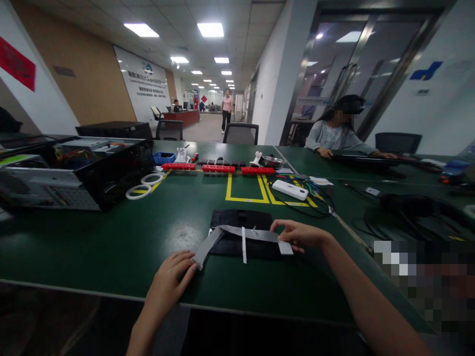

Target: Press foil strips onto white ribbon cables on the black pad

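Note:
A black flat panel (226, 217) lies on the green table in front of me. Across it runs a long grey flat strip (232, 230), which looks like a ribbon cable and bends down toward its left end. My left hand (172, 274) has that left end between its thumb and fingers, just off the panel's corner. Near the strip's other end, my right hand (297, 233) pinches it with thumb and forefinger. A pale striped tab (285, 247) hangs below those fingers. A narrow white strip (244, 247) crosses the grey one upright at mid-panel.
An opened computer case (89, 173) stands at the left, beside two white rings (138, 192). Red power strips (218, 168) line the back. A white device (290, 190) lies among cables at the right. A person (336, 128) sits at the far right; another walks in the background.

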